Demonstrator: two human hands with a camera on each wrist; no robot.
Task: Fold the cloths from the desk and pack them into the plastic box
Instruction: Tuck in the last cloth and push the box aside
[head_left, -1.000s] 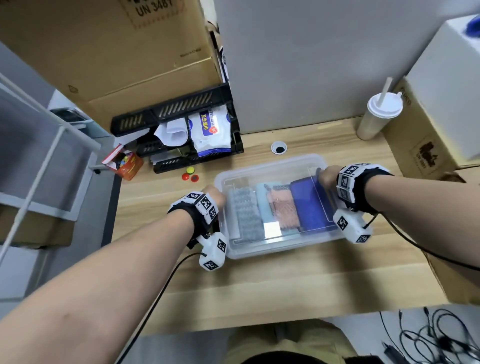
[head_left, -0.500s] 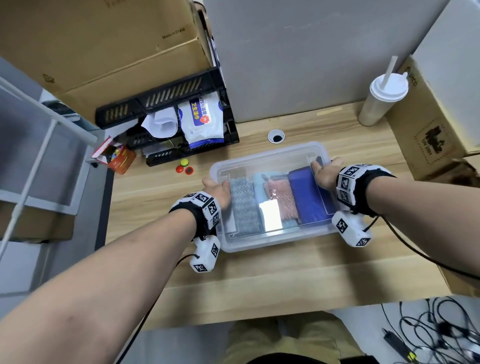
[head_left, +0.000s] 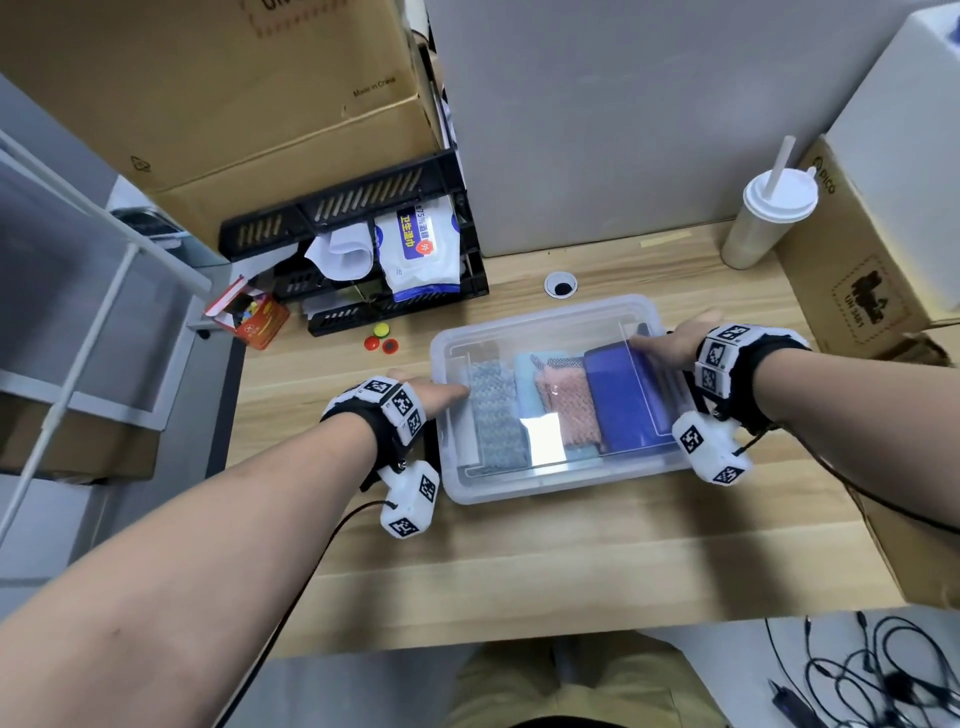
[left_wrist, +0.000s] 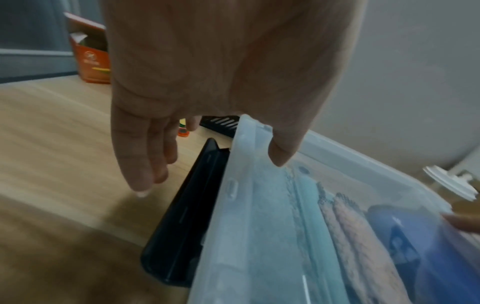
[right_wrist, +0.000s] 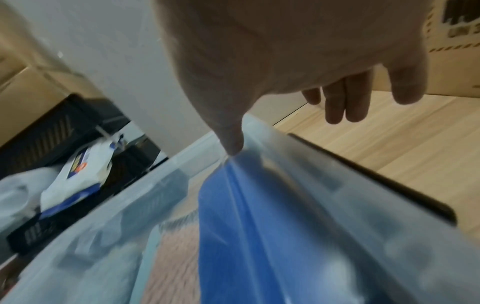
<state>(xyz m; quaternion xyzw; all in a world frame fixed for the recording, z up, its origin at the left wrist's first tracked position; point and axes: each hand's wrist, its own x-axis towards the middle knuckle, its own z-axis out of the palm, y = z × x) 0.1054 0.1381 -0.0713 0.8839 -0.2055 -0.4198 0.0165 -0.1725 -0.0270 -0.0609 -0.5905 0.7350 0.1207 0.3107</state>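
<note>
A clear plastic box (head_left: 550, 483) sits mid-desk with its transparent lid (head_left: 545, 332) on top. Folded cloths lie side by side inside: grey (head_left: 496, 415), pale teal (head_left: 527, 371), pink (head_left: 569, 405) and blue (head_left: 623, 400). My left hand (head_left: 441, 392) is at the box's left end, its thumb (left_wrist: 280, 152) pressing on the lid's rim and straight fingers (left_wrist: 137, 164) hanging beside a black latch (left_wrist: 187, 216). My right hand (head_left: 672, 332) is at the right end, with its thumb (right_wrist: 231, 139) on the lid above the blue cloth (right_wrist: 246, 226) and its fingers (right_wrist: 345, 102) extended past the right black latch (right_wrist: 376, 174).
A black tray rack (head_left: 363, 249) with a wipes pack (head_left: 421, 249) stands at the back left, near small coloured caps (head_left: 382, 338) and an orange carton (head_left: 249, 317). A lidded cup with a straw (head_left: 769, 218) and cardboard boxes (head_left: 872, 270) are at the back right.
Both hands have stayed at the box's two ends. The left thumb has slid a little farther onto the lid. The box has not visibly moved on the desk.
</note>
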